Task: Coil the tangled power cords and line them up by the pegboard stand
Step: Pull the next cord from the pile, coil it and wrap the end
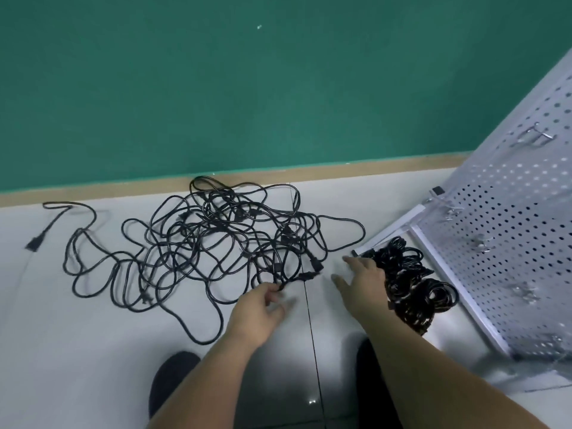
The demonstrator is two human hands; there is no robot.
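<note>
While the left hand [259, 308] pinches tangled cords [230, 233], the right hand [362, 278] spreads beside coiled cords [408, 283].

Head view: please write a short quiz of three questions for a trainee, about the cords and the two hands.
1. True or false: the coils lie between the tangle and the pegboard.
2. What does the left hand pinch? A) a cord at the near edge of the tangle; B) a coil; C) nothing.
3. Fill in: the right hand has its fingers ____ and holds nothing.

Key: 1 true; 2 A; 3 spread.
</note>
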